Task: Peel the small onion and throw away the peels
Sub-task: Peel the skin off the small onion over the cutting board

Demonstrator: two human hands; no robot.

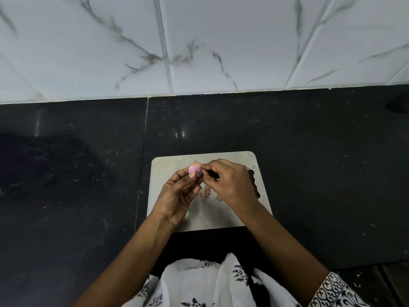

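A small pink-purple onion [194, 169] is pinched between the thumb and fingertips of my left hand [180, 196], held just above a metal board [163, 173]. My right hand [230, 182] is closed beside it, its fingertips touching the onion's right side; something dark and thin shows inside the curled fingers, but I cannot tell what it is. A few pale pink peel scraps [207, 191] lie on the board below the hands.
The steel board rests on a black stone counter [321, 162]. A white marble-tiled wall [221, 41] rises behind it. A dark object [254, 185] on the board's right side is mostly hidden by my right hand.
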